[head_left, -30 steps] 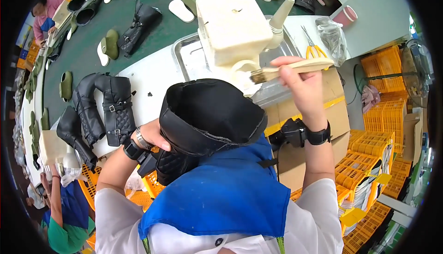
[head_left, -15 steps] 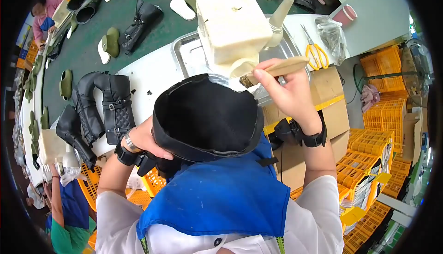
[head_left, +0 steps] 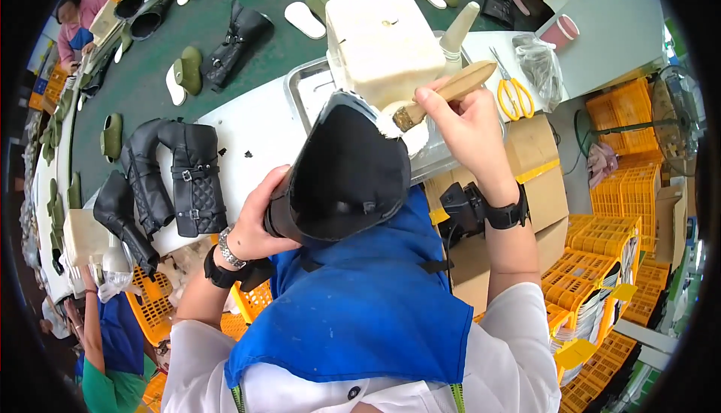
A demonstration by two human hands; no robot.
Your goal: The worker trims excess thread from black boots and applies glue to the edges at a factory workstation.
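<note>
A black boot [head_left: 349, 165] is showing its wide, roughly oval shaft opening above the blue cloth apron [head_left: 360, 285]; smooth, leather-like material is forming its outside, while a matte, dark lining is covering its inside. Along the upper rim a pale band is showing, paste or gleam, which is hard to tell. The left hand [head_left: 259, 221] is closing its grip around the boot's left side. The right hand [head_left: 466, 124] is pinching one brush [head_left: 462, 86] in a narrow grip by its flat, bare wooden handle; white matter is clinging about its short bristles, just beside the opening, and contact with the rim is unclear.

Beyond, one blocky, off-white container [head_left: 384, 37] is standing in one shiny metal tray [head_left: 295, 101], with one pale tapered cone [head_left: 460, 26] beside it. To the right, one pair of scissors [head_left: 516, 101] with yellow loop handles is lying near one crumpled clear bag [head_left: 538, 71]. At the left, three black boots with creased shafts are lying together, one of them [head_left: 197, 180] bearing quilting and buckled straps. Two small dark scraps [head_left: 248, 155] are lying on the white surface [head_left: 242, 124].
</note>
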